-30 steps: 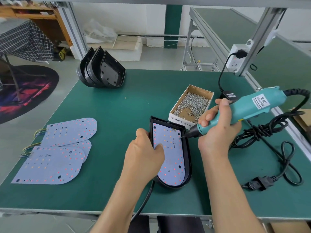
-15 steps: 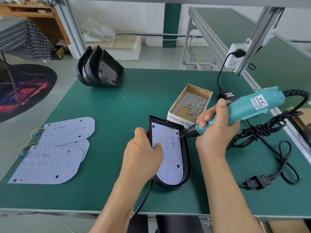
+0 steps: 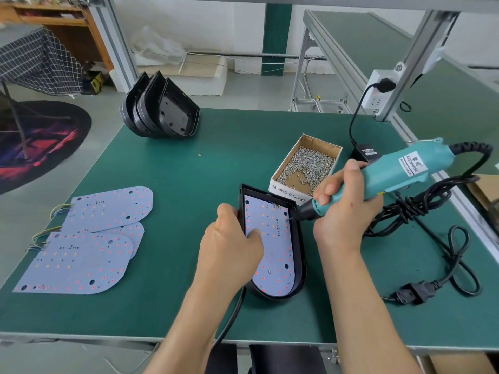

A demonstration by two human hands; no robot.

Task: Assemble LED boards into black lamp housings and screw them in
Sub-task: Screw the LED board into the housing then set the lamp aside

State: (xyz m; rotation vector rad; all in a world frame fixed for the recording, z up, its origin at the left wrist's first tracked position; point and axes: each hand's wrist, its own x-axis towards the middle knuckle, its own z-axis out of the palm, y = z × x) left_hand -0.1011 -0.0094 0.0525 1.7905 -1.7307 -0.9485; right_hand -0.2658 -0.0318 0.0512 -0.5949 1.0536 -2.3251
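Change since earlier: little has moved; the screwdriver bit stays at the right edge of the LED board while the left hand keeps pressing it down, and the whole view has drifted only slightly
Loose LED boards (image 3: 89, 238): three pale blue boards overlapping flat on the green mat at the left, yellow-green wire tails at their left ends
Empty housings (image 3: 162, 109): a nested stack of black lamp housings tipped on edge at the table's far left corner
Left hand (image 3: 229, 255): thumb against the housing's left wall, fingers laid flat on the board inside, closed around that edge
Lamp housing (image 3: 301, 255): black, rounded end toward the person, lying open side up at the centre of the mat, just in front of the screw box
LED board (image 3: 275, 255): seated inside the housing, red and orange diodes showing
Screw box (image 3: 283, 188): open cardboard box partly filled with small silver screws, touching or just behind the housing's far corner
Right hand (image 3: 345, 209): wrapped tight around the screwdriver's front grip
Electric screwdriver (image 3: 399, 168): teal body angled down to the left, bit tip on a screw at the board's right edge
Power cord (image 3: 421, 211): black, bundled and looped on the mat at the right, plug lying loose
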